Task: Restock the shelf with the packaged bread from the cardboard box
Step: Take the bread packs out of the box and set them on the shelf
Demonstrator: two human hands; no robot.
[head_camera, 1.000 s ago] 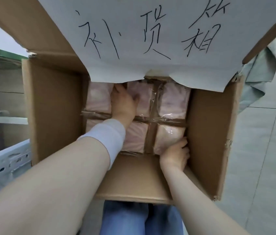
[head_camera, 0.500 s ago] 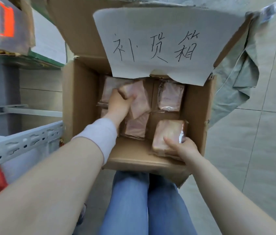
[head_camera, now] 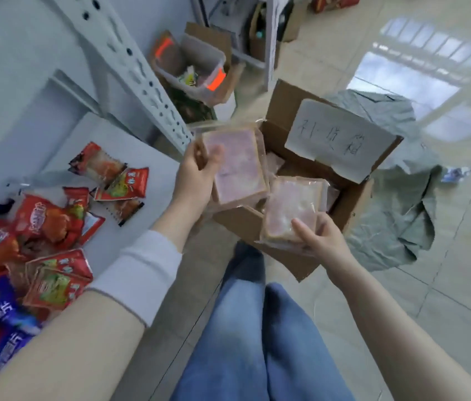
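- Left hand (head_camera: 192,180): bare, no ring or watch visible.
- Left forearm: bare above and below a white band (head_camera: 139,274), a smooth, close-fitting fabric cuff around the lower forearm.
- Right hand (head_camera: 319,241): bare, no ring or watch visible.
- Right forearm: bare along its whole visible length, no sleeve.
- Legs: blue denim jeans (head_camera: 257,337), faded lighter at the folds.

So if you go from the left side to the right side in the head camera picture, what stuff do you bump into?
Red snack packets on the white shelf → left hand holding a bread pack → right hand holding another bread pack → cardboard box → grey-green cloth on the floor.
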